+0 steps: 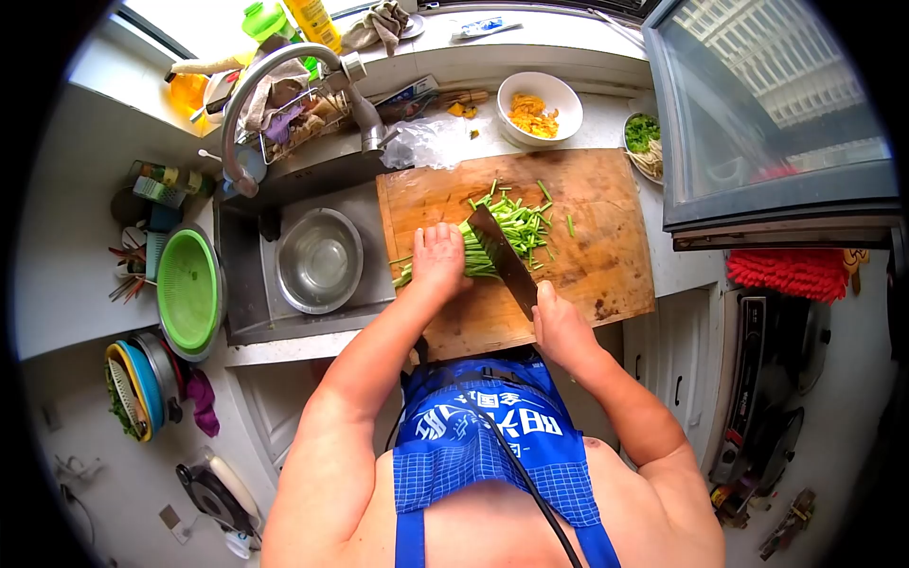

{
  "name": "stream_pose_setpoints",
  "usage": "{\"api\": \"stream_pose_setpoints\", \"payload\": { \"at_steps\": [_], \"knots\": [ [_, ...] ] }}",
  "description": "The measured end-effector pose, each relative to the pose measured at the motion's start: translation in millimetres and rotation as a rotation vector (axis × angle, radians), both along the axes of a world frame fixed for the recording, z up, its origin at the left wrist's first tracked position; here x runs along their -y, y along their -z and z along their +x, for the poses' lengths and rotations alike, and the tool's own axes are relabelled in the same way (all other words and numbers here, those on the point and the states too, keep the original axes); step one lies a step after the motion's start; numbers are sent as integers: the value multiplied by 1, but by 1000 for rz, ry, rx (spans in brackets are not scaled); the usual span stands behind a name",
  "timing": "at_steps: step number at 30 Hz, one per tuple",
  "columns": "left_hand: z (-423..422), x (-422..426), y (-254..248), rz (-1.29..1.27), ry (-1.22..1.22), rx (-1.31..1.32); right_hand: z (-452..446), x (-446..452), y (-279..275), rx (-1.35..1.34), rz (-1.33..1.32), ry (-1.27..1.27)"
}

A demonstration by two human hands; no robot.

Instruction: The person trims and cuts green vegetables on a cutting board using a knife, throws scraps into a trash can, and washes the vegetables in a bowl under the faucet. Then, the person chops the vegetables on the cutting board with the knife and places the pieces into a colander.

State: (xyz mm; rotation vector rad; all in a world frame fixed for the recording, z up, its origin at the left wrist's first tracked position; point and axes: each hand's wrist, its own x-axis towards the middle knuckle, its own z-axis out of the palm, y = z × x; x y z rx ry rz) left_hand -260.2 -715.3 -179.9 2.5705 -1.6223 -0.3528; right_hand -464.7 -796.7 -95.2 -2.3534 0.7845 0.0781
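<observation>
My right hand [561, 325] grips the handle of a dark-bladed cleaver [505, 261], which stands over a bunch of green stalks [483, 257]. Curled fingers of my left hand [439, 257] press the uncut stalks down just left of the blade; their tips are partly hidden. Cut green pieces [523, 220] lie in a loose pile to the blade's right, with a few scattered farther off. Everything rests on a stained wooden cutting board [601, 270].
A metal bowl [320, 262] sits in the sink [248, 308] left of the board, below a curved faucet [237, 104]. Behind the board are a white bowl [512, 87] of yellow food and a plastic bag [421, 142]. An open window [786, 104] juts in at right.
</observation>
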Motion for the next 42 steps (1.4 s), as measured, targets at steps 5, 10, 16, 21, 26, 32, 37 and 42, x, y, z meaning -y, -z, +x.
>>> {"api": "stream_pose_setpoints", "payload": {
  "at_steps": [5, 10, 16, 21, 26, 32, 37, 42],
  "knots": [
    [3, 4, -2, 29, 7, -48, 24, 12, 4, -37, 20, -52],
    [4, 3, -1, 24, 9, -39, 45, 15, 13, -111, 25, -62],
    [2, 5, 3, 55, 10, -23, 53, 15, 10, -186, 16, -30],
    [4, 7, -1, 82, -3, -23, 56, 17, 5, -109, 30, -48],
    [-1, 1, -3, 69, 5, -31, 61, 13, 7, -178, 27, -14],
    [2, 8, -9, 100, 0, -8, 60, 19, 8, -148, 17, -37],
    [4, 9, -7, 94, -2, -23, 62, 15, 7, -190, 21, -25],
    [7, 14, -10, 72, 6, -22, 65, 1, 34, -216, -70, 32]
  ]
}}
